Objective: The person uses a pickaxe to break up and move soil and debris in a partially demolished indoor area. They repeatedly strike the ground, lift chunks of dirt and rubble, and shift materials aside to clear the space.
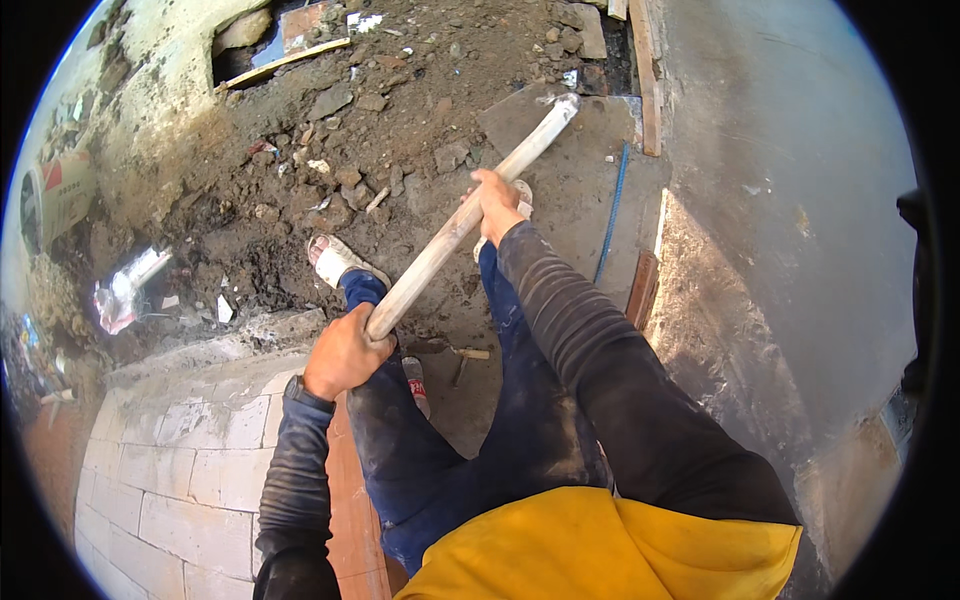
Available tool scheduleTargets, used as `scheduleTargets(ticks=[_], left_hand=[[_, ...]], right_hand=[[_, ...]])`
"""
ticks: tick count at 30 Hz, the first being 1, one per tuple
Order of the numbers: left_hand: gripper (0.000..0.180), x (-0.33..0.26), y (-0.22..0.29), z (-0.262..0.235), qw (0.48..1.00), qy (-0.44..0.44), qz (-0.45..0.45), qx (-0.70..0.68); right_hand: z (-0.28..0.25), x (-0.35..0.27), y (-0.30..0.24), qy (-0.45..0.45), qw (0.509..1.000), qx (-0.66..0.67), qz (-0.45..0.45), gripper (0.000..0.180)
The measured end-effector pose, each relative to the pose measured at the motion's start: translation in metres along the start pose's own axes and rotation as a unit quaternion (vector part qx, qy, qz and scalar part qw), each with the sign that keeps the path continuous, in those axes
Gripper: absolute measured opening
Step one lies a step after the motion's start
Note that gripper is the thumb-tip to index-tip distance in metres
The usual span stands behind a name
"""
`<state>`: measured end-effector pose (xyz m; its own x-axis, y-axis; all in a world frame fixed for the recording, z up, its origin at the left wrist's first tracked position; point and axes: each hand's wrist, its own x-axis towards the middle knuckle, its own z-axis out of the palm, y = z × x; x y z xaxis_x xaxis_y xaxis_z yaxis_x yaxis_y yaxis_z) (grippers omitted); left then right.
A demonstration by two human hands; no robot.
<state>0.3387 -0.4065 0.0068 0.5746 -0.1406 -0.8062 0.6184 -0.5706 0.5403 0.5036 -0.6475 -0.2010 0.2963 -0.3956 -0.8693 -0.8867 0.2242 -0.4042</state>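
Note:
A thick, pale wooden pole (428, 265) slants across the middle of the head view, from near my left thigh up to the far right. My left hand (345, 352), with a dark band at the wrist, is wrapped round its near end. Farther up the shaft my right hand (493, 205) is closed on it. The far end, whitish and scuffed, lies over a flat grey slab (520, 120); whether it touches the slab I cannot tell. No tool head shows on the pole.
Loose soil and stones (350, 190) spread ahead. A pale block wall (180, 460) stands at left, a smooth grey surface (790, 150) at right. A blue rod (613, 210) lies right of my feet. Near my left leg are a plastic bottle (416, 385) and a hammer-like tool (463, 360).

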Motion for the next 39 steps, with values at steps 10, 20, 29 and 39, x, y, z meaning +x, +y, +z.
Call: scheduleTargets(ticks=[10,20,29,39], left_hand=[[0.024,-0.154,-0.071,-0.057,0.989,0.065,-0.132,-0.010],[0.034,-0.055,-0.116,-0.033,0.998,0.055,0.021,0.025],[0.022,-0.226,-0.206,-0.085,0.981,0.123,-0.151,0.021],[0.033,-0.128,-0.208,-0.086,0.997,0.072,0.009,0.027]], right_hand=[[0.085,-0.168,0.075,-0.186,0.974,0.030,0.126,0.026],[0.057,-0.075,0.055,-0.010,0.997,0.041,0.059,0.033],[0.179,-0.207,0.225,-0.255,0.949,-0.049,0.176,0.021],[0.132,-0.167,0.126,-0.070,0.996,-0.038,0.038,0.032]])
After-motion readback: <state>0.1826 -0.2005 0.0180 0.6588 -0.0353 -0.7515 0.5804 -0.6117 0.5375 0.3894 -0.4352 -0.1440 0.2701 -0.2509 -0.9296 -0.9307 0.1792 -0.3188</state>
